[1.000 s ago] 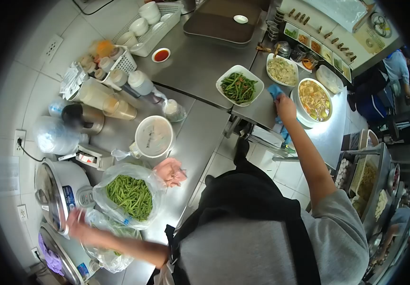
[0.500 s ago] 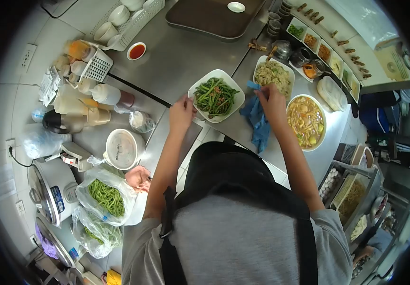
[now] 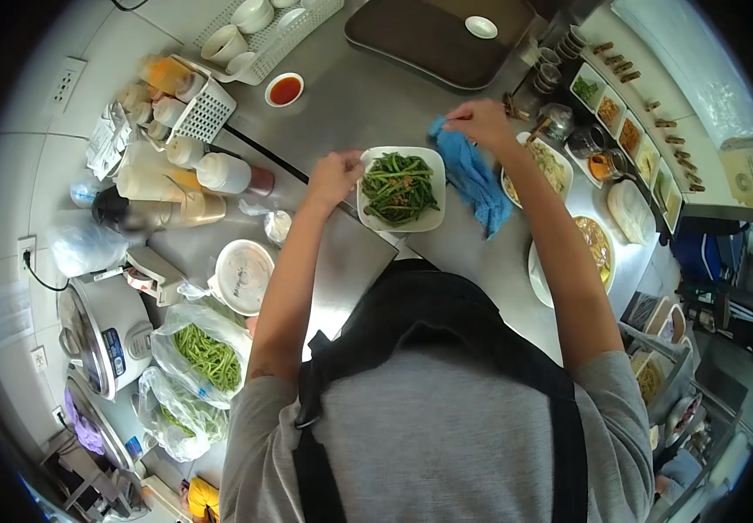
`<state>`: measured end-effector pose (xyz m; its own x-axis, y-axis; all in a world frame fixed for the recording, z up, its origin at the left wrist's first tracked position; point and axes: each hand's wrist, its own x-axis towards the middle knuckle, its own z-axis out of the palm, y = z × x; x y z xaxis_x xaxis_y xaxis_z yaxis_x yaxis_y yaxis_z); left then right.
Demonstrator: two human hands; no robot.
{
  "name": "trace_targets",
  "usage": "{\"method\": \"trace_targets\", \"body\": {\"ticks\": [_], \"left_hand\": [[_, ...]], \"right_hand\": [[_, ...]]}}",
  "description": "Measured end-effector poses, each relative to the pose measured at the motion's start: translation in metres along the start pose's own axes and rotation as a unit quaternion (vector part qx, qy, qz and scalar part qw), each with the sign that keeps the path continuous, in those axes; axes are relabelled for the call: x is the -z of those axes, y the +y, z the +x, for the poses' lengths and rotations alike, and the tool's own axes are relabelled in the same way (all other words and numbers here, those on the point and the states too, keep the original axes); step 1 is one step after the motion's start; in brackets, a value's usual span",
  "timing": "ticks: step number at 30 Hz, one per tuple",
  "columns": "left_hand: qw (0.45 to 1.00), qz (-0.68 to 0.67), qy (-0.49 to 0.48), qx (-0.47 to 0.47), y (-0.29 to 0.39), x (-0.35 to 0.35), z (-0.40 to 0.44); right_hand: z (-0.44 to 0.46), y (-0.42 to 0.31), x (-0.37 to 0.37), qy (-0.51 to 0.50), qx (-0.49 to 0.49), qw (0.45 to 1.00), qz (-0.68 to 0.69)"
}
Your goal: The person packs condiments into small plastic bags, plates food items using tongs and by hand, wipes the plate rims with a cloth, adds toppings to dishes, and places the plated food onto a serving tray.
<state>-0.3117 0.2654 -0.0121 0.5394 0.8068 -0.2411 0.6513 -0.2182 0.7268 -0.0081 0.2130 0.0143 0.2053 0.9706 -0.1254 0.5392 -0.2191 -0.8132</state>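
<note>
"Fingers first: how do they stand on the left hand [image 3: 334, 180]?"

"Bent, with the tips against the upper left rim of the square white bowl [image 3: 440, 199]. I can't tell whether they pinch it."

"And the bowl itself?"

"Upright on the metal counter [image 3: 333, 113], between the two hands, with cooked green beans [image 3: 401, 189] in it."

"What's on the right hand [image 3: 483, 124]?"

"Fingertips together, clamped on the top end of a blue cloth [image 3: 478, 187]. It trails down the counter, just beside the bowl."

"Now the rest, starting from the far left."

"A rice cooker [image 3: 128, 318], then an open plastic bag [image 3: 241, 336] of raw green beans. Above the bag sits a lidded white tub [image 3: 244, 277], and farther up, a white basket [image 3: 206, 109] full of bottles."

"Next?"

"A small dish of red sauce [image 3: 284, 89], near the basket. Past it, a brown tray [image 3: 437, 44] carrying a little white dish [image 3: 481, 27]."

"And to the right?"

"A plate of rice [image 3: 565, 163] and a big bowl of soup [image 3: 540, 279], both partly hidden by the right forearm. Beyond them runs a row of small topping dishes [image 3: 629, 135]."
</note>
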Motion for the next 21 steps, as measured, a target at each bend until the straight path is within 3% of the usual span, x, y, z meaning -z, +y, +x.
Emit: {"method": "trace_targets", "body": {"ticks": [3, 5, 7, 10, 13, 15, 18, 19, 21], "left_hand": [[0.988, 0.148, 0.013, -0.051, 0.024, 0.015, 0.007], [0.974, 0.162, 0.092, -0.125, 0.046, 0.014, 0.032], [0.967, 0.138, 0.077, -0.198, 0.077, 0.003, 0.058], [0.990, 0.101, -0.030, -0.096, 0.102, -0.008, 0.086], [0.977, 0.080, 0.103, -0.168, 0.087, -0.010, 0.090], [0.978, 0.136, 0.071, -0.142, 0.063, -0.003, 0.084], [0.979, 0.169, -0.045, -0.104, 0.046, 0.009, 0.064], [0.976, 0.172, -0.094, -0.092, 0.044, 0.013, 0.061], [0.966, 0.207, -0.070, -0.139, 0.035, 0.011, 0.059]], "right_hand": [[0.010, -0.029, -0.013, -0.030, -0.008, 0.999, -0.012], [0.018, -0.024, -0.023, -0.027, 0.053, 0.998, 0.016], [0.026, -0.022, -0.021, -0.027, 0.079, 0.996, 0.042], [0.019, -0.028, 0.000, -0.001, 0.043, 0.998, 0.038], [0.012, -0.037, 0.023, 0.095, 0.025, 0.995, -0.026], [0.010, -0.034, 0.027, 0.141, 0.037, 0.988, -0.044], [0.008, -0.040, -0.001, -0.021, 0.067, 0.986, -0.151], [0.010, -0.033, -0.015, -0.050, 0.079, 0.991, -0.101], [0.010, -0.014, -0.047, -0.110, 0.099, 0.989, 0.001]]}}
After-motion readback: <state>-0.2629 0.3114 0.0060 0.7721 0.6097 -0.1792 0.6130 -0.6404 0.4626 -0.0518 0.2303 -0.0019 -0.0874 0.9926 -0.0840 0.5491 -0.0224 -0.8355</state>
